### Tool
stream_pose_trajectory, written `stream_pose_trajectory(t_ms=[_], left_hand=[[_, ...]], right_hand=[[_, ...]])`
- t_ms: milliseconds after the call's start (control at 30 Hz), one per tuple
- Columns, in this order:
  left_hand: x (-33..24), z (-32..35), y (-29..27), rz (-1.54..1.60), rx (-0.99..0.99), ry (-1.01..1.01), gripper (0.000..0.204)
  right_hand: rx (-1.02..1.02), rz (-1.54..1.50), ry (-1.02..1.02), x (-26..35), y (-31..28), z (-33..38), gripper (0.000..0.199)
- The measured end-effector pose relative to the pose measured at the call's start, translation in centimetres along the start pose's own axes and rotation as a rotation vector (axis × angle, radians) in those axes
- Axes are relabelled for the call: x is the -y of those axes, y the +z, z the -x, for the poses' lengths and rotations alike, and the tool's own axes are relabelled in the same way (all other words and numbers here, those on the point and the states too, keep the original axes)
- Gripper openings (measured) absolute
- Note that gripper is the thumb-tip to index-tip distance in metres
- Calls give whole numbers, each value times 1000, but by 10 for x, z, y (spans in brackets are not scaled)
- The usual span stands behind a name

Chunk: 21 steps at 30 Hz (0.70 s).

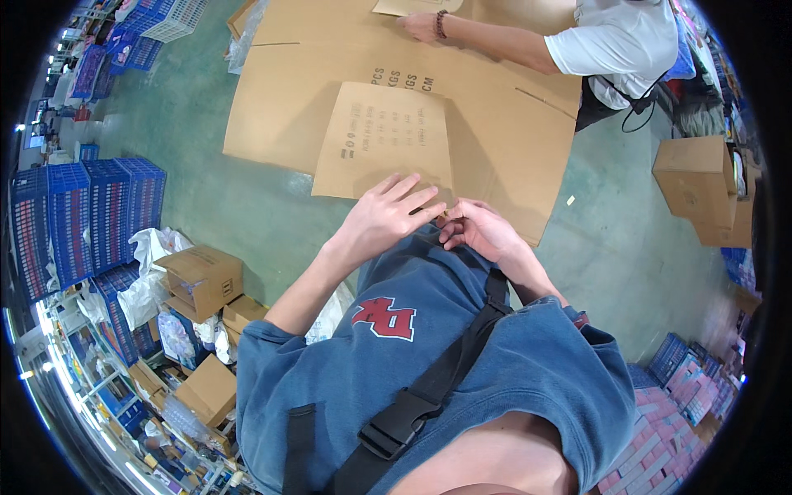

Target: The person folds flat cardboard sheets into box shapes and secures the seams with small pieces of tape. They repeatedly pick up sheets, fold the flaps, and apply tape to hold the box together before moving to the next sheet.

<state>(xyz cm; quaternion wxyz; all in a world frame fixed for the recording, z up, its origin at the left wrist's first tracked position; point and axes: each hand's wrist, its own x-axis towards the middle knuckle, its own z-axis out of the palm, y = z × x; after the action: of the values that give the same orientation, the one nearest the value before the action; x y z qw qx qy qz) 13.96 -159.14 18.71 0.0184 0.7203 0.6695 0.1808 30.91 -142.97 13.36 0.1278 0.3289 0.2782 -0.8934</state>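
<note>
My left hand (386, 216) lies with fingers spread just below the near edge of a small flattened cardboard sheet (384, 140), near the hem of my blue shirt. My right hand (478, 231) is curled beside it at the same hem, fingers bent together; whether it pinches a small thing I cannot tell. The small sheet rests on a large flattened cardboard box (495, 124) spread on the green floor (206, 198). At the far side, another person's hand (421, 26) presses on the cardboard.
Stacked blue crates (82, 214) stand at the left. Open cardboard boxes (202, 276) with white plastic bags sit near them. A closed carton (697, 177) stands at the right. Pink and blue crates (668, 404) fill the lower right corner.
</note>
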Motion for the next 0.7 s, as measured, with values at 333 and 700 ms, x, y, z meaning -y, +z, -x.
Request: stream_pose_trajectory(t_ms=[333,700], left_hand=[[3,-3,0,57,2,-28,39],[6,-8,-7,173,-13,-62,44]], right_hand=[[-70,-20,-119,-3,8,-10,15],[-62,123,-260,13,23,7,14]])
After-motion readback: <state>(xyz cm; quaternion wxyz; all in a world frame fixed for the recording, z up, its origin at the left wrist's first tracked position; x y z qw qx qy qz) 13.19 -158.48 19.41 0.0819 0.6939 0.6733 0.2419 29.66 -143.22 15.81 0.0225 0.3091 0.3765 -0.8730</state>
